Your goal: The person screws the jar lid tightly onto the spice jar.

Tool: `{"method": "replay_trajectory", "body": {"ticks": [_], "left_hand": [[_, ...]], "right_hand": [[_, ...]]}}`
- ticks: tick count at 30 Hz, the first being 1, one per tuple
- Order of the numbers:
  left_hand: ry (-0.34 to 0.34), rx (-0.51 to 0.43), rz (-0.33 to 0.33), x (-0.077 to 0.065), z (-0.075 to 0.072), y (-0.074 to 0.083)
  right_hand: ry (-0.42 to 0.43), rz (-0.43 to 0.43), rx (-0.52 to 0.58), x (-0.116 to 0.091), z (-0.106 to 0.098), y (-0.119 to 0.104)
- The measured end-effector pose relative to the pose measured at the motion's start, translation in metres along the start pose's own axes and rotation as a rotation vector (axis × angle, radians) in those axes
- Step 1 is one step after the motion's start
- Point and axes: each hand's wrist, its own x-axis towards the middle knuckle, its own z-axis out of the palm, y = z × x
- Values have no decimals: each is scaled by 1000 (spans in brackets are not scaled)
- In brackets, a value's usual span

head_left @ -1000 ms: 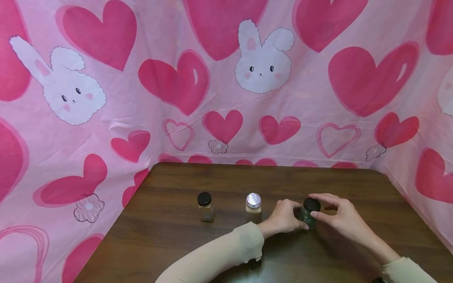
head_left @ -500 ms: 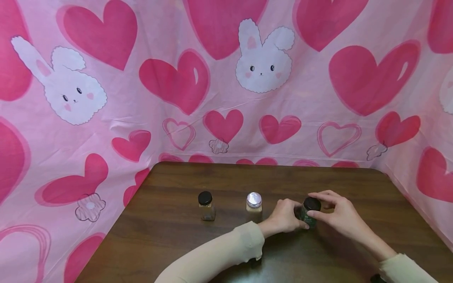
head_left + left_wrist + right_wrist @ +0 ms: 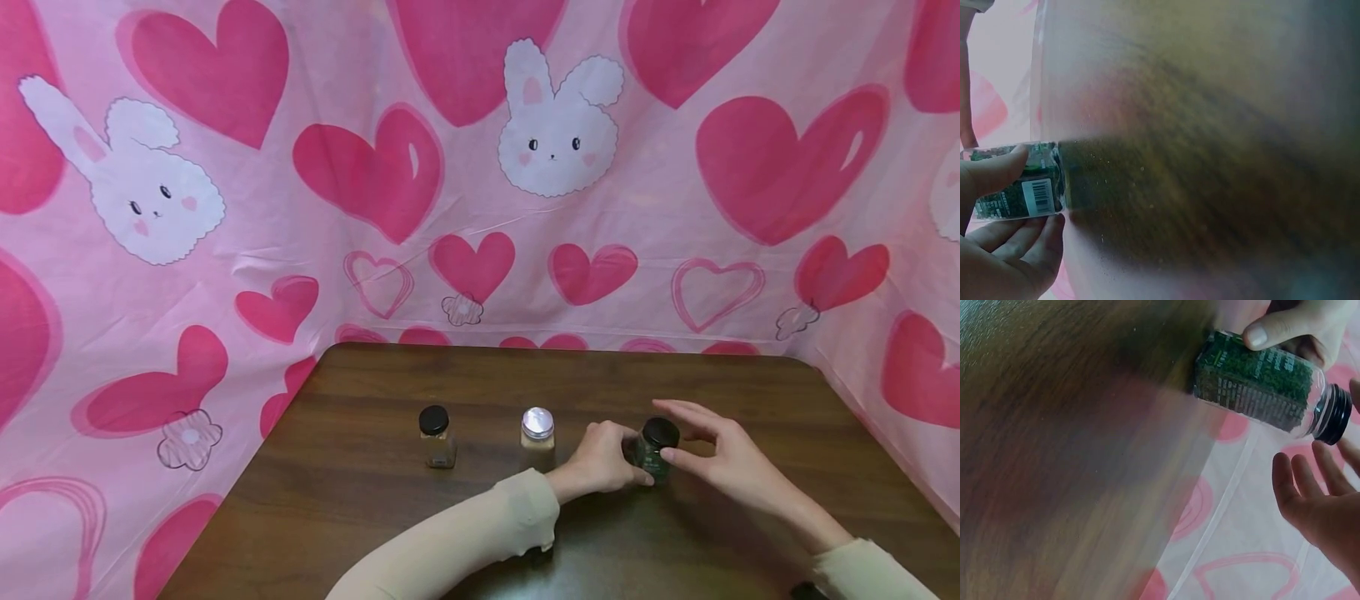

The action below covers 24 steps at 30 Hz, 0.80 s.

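A clear square spice jar (image 3: 651, 467) of dried green flakes, with a black lid (image 3: 661, 432), stands upright on the right half of the table. My left hand (image 3: 603, 458) grips its body from the left, thumb on one side and fingers on the other. A barcode label shows on the jar (image 3: 1029, 194) in the left wrist view. Around the lid my right hand (image 3: 731, 458) is spread, its fingers fairly straight. In the right wrist view those fingers (image 3: 1304, 478) lie close beside the lid (image 3: 1334, 414); whether any fingertip touches it is hard to tell.
A black-lidded jar (image 3: 437, 443) and a silver-lidded jar (image 3: 537, 429) stand to the left on the brown wooden table (image 3: 450, 375). A dark object (image 3: 806, 591) shows partly by the right sleeve. A pink heart-patterned cloth (image 3: 465, 200) hangs behind.
My right hand's fingers have spread wider around the lid, with the index finger lifting away from it. My left hand and the jars stay in place.
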Motion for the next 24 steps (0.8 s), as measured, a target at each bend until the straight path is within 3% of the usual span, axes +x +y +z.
{"method": "replay_trajectory", "body": {"ticks": [8,24], "left_hand": [[-6,-19,-11,0,-1,0],[-12,-35,6,1,-1,-1]], "right_hand": [[-90,-12,90,1,-6,4],[-110,30,116,0,-7,4]]}}
